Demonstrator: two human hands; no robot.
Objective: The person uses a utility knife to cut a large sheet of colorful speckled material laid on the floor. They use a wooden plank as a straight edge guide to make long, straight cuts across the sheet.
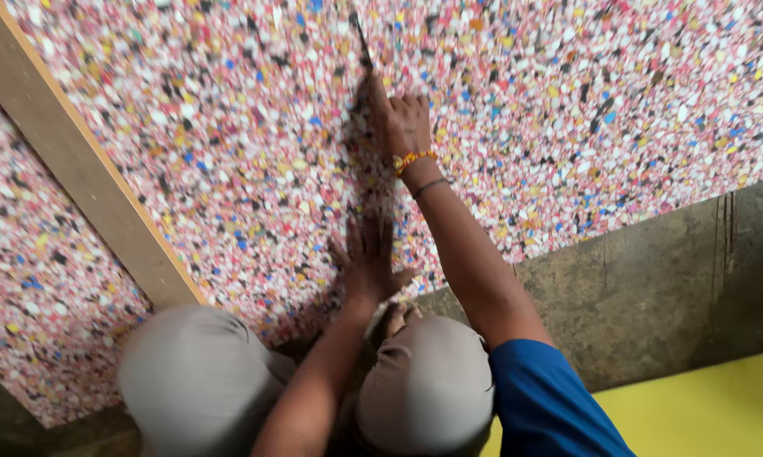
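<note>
R hand (405,127) clenched on thin dark tool (362,41), tip on multicolour speckled foam sheet (567,110); L hand (366,258) flat, fingers spread, pressing sheet nr wooden plank (77,161).

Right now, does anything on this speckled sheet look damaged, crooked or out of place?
Nothing stands out. The multicoloured speckled foam sheet lies flat, with no tear or spill in view. The long pale wooden straightedge rests diagonally across it. The left hand presses flat on the sheet; the right hand holds a thin dark blade to it.
</note>
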